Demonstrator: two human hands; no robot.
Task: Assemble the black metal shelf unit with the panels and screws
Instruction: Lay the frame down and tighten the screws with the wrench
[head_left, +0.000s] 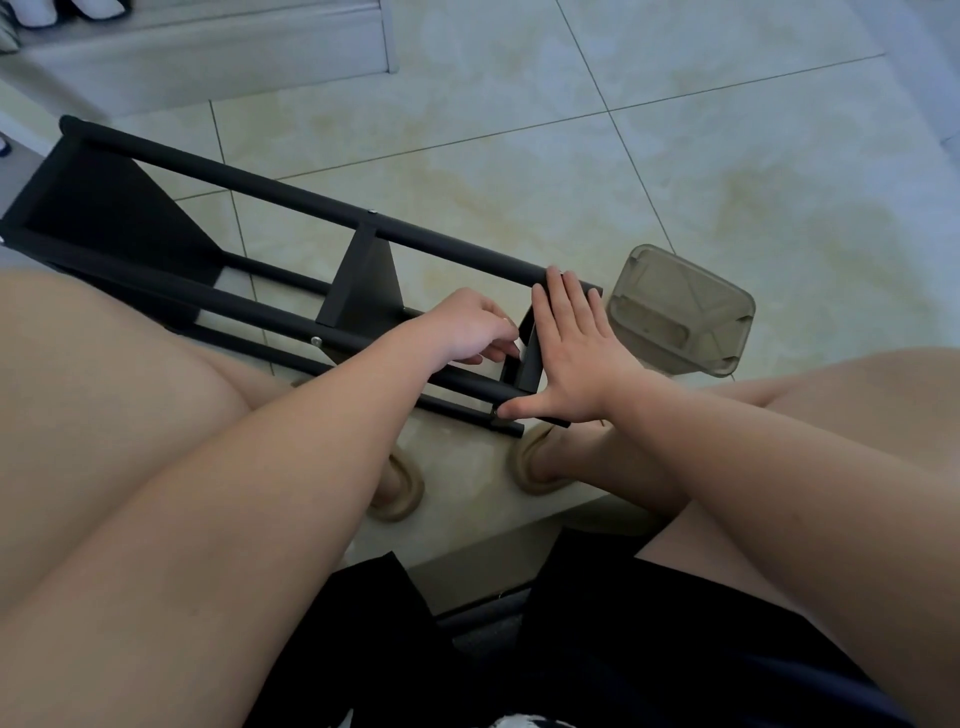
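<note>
One black metal shelf unit (363, 280) is lying on its side on the pale tiled floor (675, 156) by the person's feet. The right hand (576, 358) is pressing flat, fingers straight, against the black end panel (527, 364), while the left hand (470, 327) is pinching a small pale piece (518, 344) beside it; a translucent grey plastic tub (685, 312) is sitting near that end.

Far end of the shelf unit (260, 187) is cut off by the frame edge at 9 o'clock. The end panel (527, 358) is largely covered by the right hand (571, 358). Curled fingertips of the left hand (467, 327) conceal whatever they may hold; a pale speck (517, 343) there is too small to identify. The dark-and-white objects (78, 8) at 11 o'clock are cropped and unidentifiable.
</note>
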